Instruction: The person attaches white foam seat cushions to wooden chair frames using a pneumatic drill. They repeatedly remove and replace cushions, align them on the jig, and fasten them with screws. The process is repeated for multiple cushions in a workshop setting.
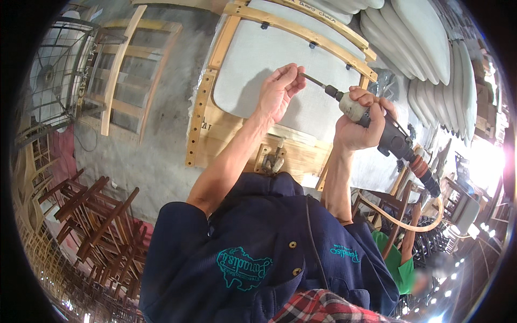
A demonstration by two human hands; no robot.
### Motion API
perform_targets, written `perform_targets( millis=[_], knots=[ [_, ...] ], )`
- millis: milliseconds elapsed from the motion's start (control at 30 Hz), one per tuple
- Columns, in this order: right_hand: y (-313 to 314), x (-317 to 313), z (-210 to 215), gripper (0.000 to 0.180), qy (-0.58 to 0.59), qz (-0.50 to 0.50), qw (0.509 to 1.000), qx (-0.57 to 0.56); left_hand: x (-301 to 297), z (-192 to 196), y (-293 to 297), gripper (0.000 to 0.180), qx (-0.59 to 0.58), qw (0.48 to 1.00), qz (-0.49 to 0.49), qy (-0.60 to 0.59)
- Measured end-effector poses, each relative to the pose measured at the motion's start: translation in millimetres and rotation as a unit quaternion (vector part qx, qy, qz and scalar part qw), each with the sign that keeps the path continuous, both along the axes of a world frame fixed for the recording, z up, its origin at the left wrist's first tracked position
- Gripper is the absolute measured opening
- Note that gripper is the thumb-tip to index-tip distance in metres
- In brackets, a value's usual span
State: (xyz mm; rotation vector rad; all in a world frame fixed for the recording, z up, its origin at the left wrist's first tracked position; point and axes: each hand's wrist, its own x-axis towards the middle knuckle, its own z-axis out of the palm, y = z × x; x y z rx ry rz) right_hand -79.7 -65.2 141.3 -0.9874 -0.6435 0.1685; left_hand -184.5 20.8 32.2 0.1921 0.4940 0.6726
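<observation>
My right hand (362, 119) is wrapped round a pneumatic screwdriver (396, 139) with a pale front housing and a dark body. Its long thin bit (314, 81) points up and left towards my left hand (279, 92). The left fingertips pinch together at the bit's tip; whether they also hold a screw is hidden. Both hands are raised over a light grey padded panel (242, 75) with rounded corners, lying in a wooden jig (200, 121). Several small dark fittings (312, 45) sit along the jig's far bar.
A metal toggle clamp (272, 160) is fixed at the jig's near edge. Pale cushions (425, 32) stack at far right. A pale hose (414, 227) loops from the tool. Slatted wooden frame (129, 70) and dark chair frames (99, 220) stand left. Someone in a green shirt (396, 261) is at lower right.
</observation>
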Motion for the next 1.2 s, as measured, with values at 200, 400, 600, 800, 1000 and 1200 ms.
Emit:
perform_targets(
  millis=[200, 400, 600, 800, 1000, 1200],
  knots=[
    [35, 16, -8, 0.027, 0.011, 0.055, 0.998, -0.004, -10, 1, 64, 0.054, 0.284, 0.906, -0.127, 0.288],
    [96, 29, -17, 0.025, -0.081, 0.077, 0.993, -0.041, -26, -47, 171, 0.055, 0.724, 0.426, 0.071, 0.538],
    [147, 38, -46, 0.016, -0.244, 0.053, 0.962, -0.111, -10, -66, 212, 0.057, 0.822, 0.368, 0.111, 0.42],
    [173, 55, -70, 0.009, -0.274, 0.059, 0.938, -0.204, -7, -71, 215, 0.053, 0.814, 0.387, 0.085, 0.425],
    [190, 34, -63, 0.02, -0.204, -0.015, 0.951, -0.23, -8, -66, 214, 0.051, 0.81, 0.396, 0.096, 0.421],
    [199, 37, -76, 0.021, -0.099, 0.046, 0.963, -0.246, -7, -70, 214, 0.051, 0.809, 0.405, 0.11, 0.412]
  ],
)
